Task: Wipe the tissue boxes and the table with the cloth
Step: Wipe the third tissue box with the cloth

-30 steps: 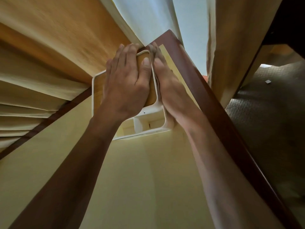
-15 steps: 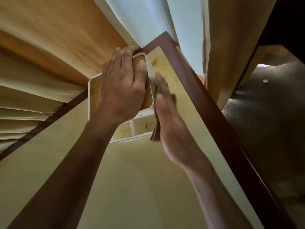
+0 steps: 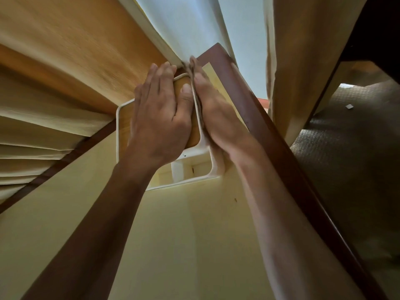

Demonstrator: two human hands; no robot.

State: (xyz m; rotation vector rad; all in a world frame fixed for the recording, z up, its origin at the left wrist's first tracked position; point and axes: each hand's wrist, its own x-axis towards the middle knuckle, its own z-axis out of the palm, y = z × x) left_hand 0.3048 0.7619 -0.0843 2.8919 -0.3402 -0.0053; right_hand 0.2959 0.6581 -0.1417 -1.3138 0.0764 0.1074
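Right now the tissue box (image 3: pixel 151 118), white-framed with a wood-coloured top, sits at the far corner of the table (image 3: pixel 190 245), close to where the table's dark brown border turns. The left hand (image 3: pixel 160 118) lies flat on the box's wooden top, fingers straight and together, fingertips reaching over the box's far edge and thumb laid along its right edge. The right hand (image 3: pixel 214 113) stands on edge against the box's right side, fingers straight and pointing away from the person. Between that hand and the box a thin strip of brownish cloth (image 3: pixel 200 118) shows, pressed against the white side wall; only its edge is visible, so how it is folded cannot be told. The cloth runs from near the box's far corner back along the side. The near part of the box is open, showing pale inner compartments with a white divider.

Behind the box, beige curtains (image 3: pixel 65 72) hang in folds, with a paler sheer panel beyond the table corner. To the right of the table's brown edge, well below it, lies a dark patterned carpet (image 3: pixel 350 169) with a small white scrap on it.
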